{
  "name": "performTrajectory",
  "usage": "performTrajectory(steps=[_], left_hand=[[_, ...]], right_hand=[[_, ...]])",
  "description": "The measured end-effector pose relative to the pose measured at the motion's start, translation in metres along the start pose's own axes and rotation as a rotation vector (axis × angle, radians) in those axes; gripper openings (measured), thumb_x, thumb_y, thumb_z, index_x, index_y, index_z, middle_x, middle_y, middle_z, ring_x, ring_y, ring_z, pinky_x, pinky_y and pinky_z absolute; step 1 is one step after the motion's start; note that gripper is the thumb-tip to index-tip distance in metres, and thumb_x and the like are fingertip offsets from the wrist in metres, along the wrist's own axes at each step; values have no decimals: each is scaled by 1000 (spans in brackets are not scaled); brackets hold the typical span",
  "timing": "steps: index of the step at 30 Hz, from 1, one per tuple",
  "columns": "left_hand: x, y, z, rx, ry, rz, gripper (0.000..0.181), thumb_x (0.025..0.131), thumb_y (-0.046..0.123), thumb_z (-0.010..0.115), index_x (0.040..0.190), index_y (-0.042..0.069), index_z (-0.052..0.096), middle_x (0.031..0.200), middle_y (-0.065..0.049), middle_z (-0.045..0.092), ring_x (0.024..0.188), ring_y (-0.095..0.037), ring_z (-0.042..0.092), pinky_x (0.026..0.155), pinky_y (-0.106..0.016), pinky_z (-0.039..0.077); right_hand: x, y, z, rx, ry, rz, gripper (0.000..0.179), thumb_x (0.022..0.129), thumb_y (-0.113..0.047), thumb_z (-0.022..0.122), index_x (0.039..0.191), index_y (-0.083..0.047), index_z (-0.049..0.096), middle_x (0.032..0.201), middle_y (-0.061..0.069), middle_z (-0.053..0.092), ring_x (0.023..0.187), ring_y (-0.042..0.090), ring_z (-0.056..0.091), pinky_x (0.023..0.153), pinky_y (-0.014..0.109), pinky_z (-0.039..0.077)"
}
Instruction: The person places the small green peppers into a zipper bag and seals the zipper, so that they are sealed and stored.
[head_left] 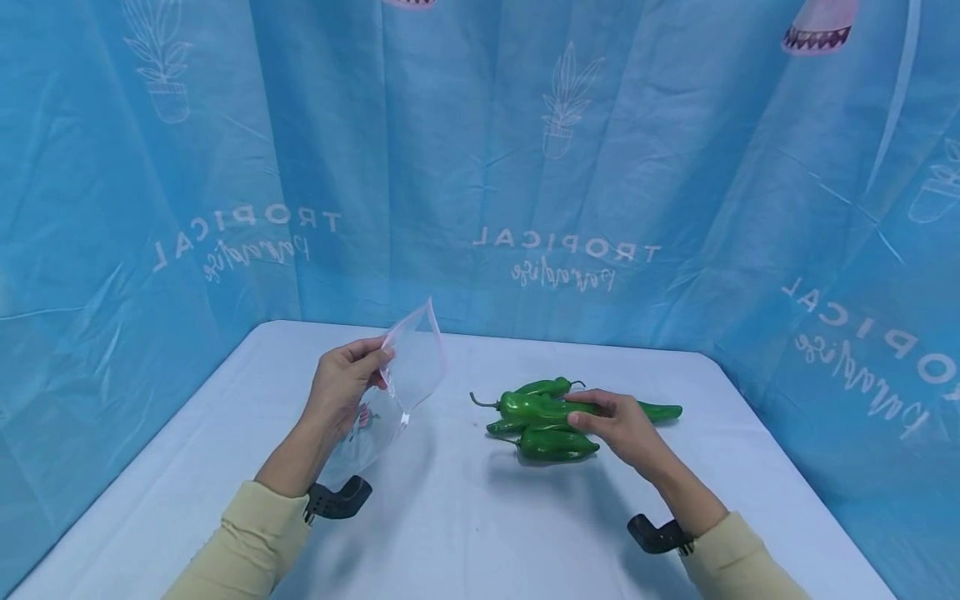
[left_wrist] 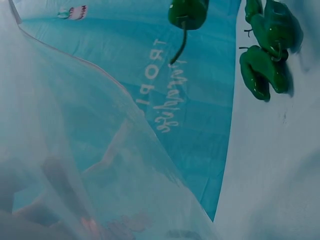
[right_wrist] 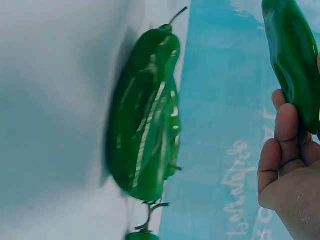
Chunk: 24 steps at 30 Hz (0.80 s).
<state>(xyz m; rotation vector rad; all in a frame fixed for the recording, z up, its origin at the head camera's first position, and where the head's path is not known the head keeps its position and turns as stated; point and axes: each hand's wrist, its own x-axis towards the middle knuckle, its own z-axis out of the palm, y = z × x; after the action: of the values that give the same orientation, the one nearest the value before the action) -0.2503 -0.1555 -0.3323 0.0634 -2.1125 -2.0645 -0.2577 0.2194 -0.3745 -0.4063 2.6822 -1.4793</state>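
Observation:
My left hand (head_left: 339, 387) pinches the upper edge of a clear plastic zip bag (head_left: 417, 354) with a pink rim and a white slider, its mouth spread apart. The bag's film (left_wrist: 90, 125) fills much of the left wrist view and blurs what lies behind it. My right hand (head_left: 621, 425) grips a long green pepper (head_left: 536, 406) between thumb and fingers, stem pointing left. This pepper (right_wrist: 292, 60) is raised above the table, apart from the others. Below it several more green peppers (head_left: 558, 444) lie in a loose cluster; parts of them are hidden by the held one.
A white-covered table (head_left: 465, 517) carries everything. A blue curtain (head_left: 450, 150) with printed lettering and plant drawings stands behind and along both sides. Black wrist-worn devices (head_left: 341, 498) sit on both wrists, near the beige sleeves (head_left: 247, 533).

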Motion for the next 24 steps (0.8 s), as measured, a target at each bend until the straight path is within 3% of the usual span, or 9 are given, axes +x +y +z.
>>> performTrajectory(steps=[13, 20, 24], left_hand=[[-4, 3, 1, -2, -4, 10, 40, 91, 21, 63, 123, -2, 58, 87, 3, 60, 63, -6, 55, 71, -16, 51], [-3, 1, 0, 4, -12, 6, 41, 91, 21, 63, 124, -2, 57, 89, 4, 61, 63, -5, 55, 72, -15, 51], [-2, 0, 0, 2, -10, 0, 39, 91, 22, 63, 123, 0, 58, 91, 3, 62, 63, -5, 55, 71, -15, 51]], right_hand=[[14, -30, 4, 23, 32, -39, 51, 81, -51, 67, 121, -21, 62, 120, 3, 63, 111, 20, 60, 96, 42, 49], [20, -47, 13, 64, 19, -94, 45, 83, -44, 68, 120, -20, 64, 117, 5, 63, 101, 19, 61, 88, 34, 52], [25, -56, 21, 67, 11, -112, 46, 82, -46, 68, 119, -20, 64, 120, 4, 63, 105, 18, 61, 88, 35, 51]])
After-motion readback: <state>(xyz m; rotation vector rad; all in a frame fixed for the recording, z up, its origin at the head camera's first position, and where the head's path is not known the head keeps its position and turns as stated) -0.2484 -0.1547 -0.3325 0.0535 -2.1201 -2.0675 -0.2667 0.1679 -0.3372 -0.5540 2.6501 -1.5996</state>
